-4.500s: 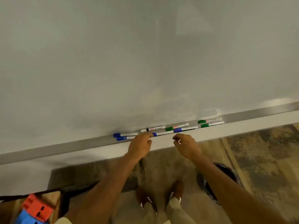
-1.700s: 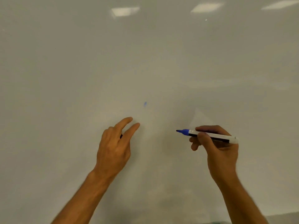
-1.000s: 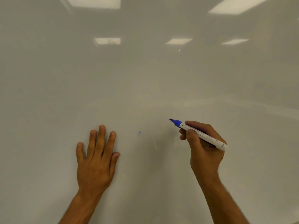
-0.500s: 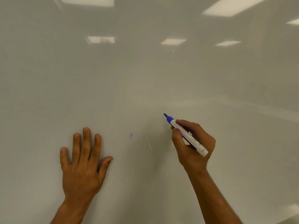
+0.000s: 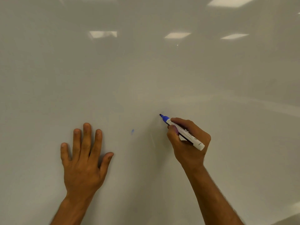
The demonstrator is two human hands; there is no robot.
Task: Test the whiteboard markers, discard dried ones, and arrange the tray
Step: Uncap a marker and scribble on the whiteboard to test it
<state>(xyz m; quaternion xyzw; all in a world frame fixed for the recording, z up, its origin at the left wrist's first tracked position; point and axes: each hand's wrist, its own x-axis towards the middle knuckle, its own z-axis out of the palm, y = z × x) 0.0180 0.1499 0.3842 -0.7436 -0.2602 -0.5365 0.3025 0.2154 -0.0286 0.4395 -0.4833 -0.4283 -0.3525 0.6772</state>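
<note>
I am pressing my left hand (image 5: pixel 84 161) flat, fingers spread, on the board (image 5: pixel 146 70), left of the blue dot (image 5: pixel 132 131). Right of the dot, my right hand (image 5: pixel 189 143) is gripping the uncapped marker (image 5: pixel 182 132), tip at the board. I am aiming for one firm, steady stroke to judge the ink.

dim, soft ceiling-light glare on whiteboard (image 5: pixel 146 70)

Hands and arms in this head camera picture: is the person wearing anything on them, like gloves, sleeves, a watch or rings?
Nothing that shows. The left hand and right hand are bare, without gloves, and no ring is visible on the fingers in view. Both forearms are uncovered down to the picture's bottom edge: no sleeves, watch or wristband.
</note>
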